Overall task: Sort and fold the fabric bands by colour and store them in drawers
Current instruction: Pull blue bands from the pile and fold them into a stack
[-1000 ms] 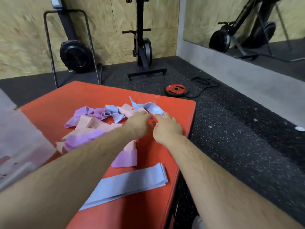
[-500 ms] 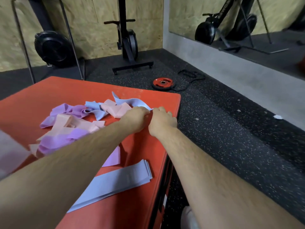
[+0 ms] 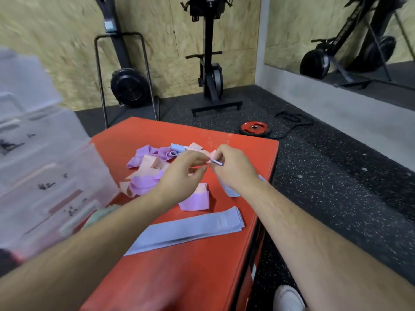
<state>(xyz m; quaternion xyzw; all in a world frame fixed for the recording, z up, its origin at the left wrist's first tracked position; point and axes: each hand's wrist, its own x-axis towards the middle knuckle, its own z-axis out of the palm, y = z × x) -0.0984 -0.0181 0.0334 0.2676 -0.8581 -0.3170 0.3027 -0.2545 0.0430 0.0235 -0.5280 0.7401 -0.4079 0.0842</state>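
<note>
Most of the light-blue fabric band (image 3: 231, 191) is hidden behind the right hand (image 3: 235, 168), which pinches its thin edge above the red padded box (image 3: 179, 279). Only that edge and a limp tail show. The left hand (image 3: 184, 173) curls toward the same edge, but I cannot tell if it grips. A flat stack of folded blue bands (image 3: 190, 230) lies lengthwise across the box's near part. Crumpled purple and peach bands (image 3: 146, 176) sit mid-box. The translucent drawer unit (image 3: 33, 164) left of the box is blurred.
</note>
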